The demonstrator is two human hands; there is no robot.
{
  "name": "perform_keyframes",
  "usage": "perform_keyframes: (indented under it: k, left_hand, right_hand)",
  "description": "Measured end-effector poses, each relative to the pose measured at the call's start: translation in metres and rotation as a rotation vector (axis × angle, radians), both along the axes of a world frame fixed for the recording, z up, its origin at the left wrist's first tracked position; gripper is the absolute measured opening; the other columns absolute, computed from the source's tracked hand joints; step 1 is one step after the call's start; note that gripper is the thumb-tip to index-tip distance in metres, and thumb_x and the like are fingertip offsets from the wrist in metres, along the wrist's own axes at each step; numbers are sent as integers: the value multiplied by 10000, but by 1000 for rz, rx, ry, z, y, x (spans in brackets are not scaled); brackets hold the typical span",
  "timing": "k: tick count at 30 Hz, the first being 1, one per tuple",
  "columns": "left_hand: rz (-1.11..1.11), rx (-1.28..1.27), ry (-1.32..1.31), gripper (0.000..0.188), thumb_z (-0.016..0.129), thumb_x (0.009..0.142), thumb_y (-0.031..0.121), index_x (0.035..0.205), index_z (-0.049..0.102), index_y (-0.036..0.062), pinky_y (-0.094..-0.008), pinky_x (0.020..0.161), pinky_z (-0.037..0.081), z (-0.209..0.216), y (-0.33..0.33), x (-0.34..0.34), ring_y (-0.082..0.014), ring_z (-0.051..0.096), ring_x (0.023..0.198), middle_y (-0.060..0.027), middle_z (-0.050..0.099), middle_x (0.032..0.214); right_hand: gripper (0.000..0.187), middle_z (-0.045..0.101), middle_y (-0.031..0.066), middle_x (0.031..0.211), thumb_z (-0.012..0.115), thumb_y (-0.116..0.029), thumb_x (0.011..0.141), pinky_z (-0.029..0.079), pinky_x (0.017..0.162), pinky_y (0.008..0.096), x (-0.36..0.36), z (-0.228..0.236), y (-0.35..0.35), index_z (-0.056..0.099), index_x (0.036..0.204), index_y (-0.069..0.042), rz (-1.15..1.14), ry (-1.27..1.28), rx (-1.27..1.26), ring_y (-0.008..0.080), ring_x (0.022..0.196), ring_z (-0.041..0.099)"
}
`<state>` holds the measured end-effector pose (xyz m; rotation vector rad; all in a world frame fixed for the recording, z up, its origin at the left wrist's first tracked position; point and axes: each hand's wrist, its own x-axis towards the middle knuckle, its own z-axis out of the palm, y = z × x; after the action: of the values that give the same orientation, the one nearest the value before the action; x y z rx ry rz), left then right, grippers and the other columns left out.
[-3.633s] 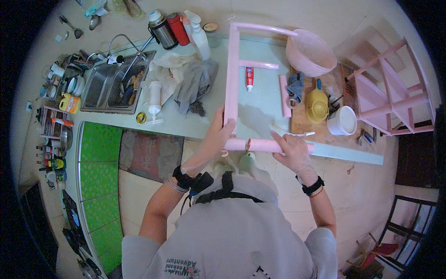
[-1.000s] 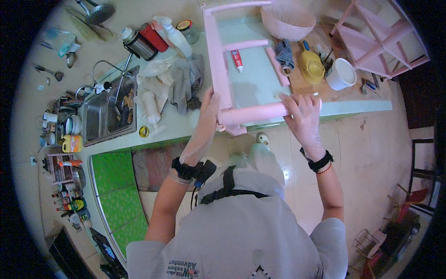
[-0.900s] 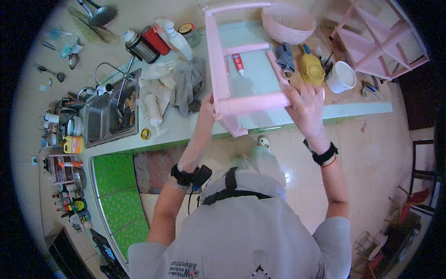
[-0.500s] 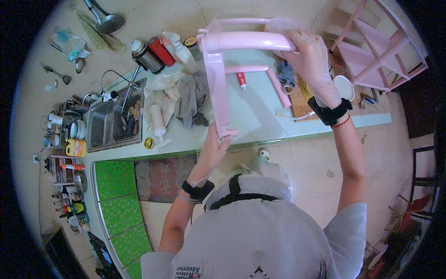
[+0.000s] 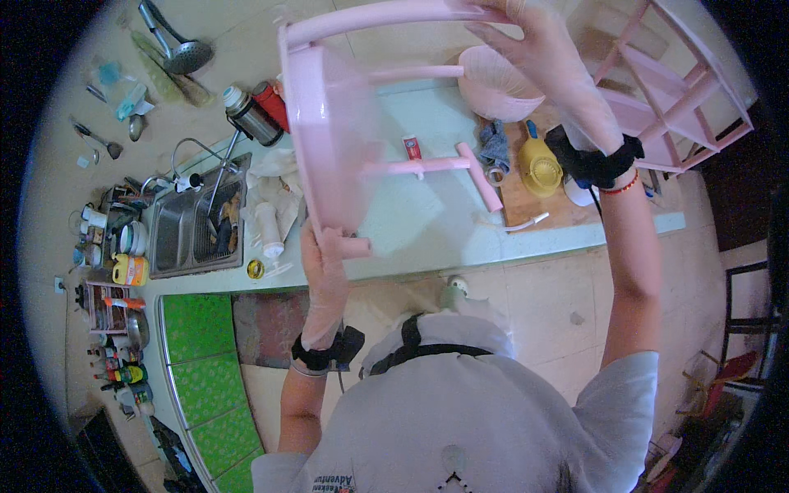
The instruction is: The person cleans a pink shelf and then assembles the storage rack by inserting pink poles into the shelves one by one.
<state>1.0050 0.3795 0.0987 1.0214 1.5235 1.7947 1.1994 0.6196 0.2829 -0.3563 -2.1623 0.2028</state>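
Note:
In both hands I hold a pink plastic shelf rack on its side above the counter. Tubular posts stick out from its corners, and its flat panel is smeared by motion. My left hand, in a thin see-through glove, is closed round the lower corner beside a short post stub. My right hand, gloved likewise, grips the far end of the long top post; its fingertips are partly cut off by the picture's upper edge. A loose pink tube lies on the counter behind one post, next to a red-labelled squeeze tube.
A pink basket, a wooden board with a yellow squeezer-like tool, and a grey cloth occupy the counter's right. Another pink rack stands beyond. Leftward are a thermos and a double sink.
The pink rack has moved left and up and turned, showing its panel broadside. Both hands went with it. More of the pink basket and the yellow tool now shows.

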Motion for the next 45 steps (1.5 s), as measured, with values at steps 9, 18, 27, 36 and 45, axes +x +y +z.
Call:
perform_keyframes:
  k: [9,18,27,36,45]
  left_hand:
    - [325,22,-156,346,445,923,262,1147,438,-2,-268,764,444,53,2,-15,-125,531,865,-41,526,964]
    - [221,-84,-169,282,484,901,256,1045,507,14,-263,739,442,86,32,-68,-104,535,860,-30,546,925]
    - [225,-151,-89,371,494,886,353,1032,518,13,-292,764,441,94,61,-50,-125,523,890,-54,537,956]
    - [174,-241,48,410,418,929,313,1149,466,-29,-267,830,396,106,68,-19,-135,494,949,-81,532,1055]
    - [105,-229,118,415,413,927,301,1133,464,-56,-264,799,415,110,83,-7,-135,504,903,-105,550,1009]
  right_hand:
    - [216,557,115,1005,600,-98,765,425,805,361,65,-71,37,617,980,-84,-415,260,120,302,943,528]
    - [188,608,203,902,511,-126,801,463,732,424,71,-258,91,596,928,-16,-346,-220,-603,387,846,574]
    - [253,574,257,1006,436,-93,827,427,834,451,3,-382,109,553,1044,-32,-346,-644,-702,398,944,555]
    - [393,539,242,1100,411,-117,865,412,879,458,-28,-390,103,361,1249,-181,-522,-831,-878,394,1053,514]
    - [463,458,192,983,635,-63,663,426,786,384,-24,-337,103,457,1081,25,-327,-264,-721,350,903,496]
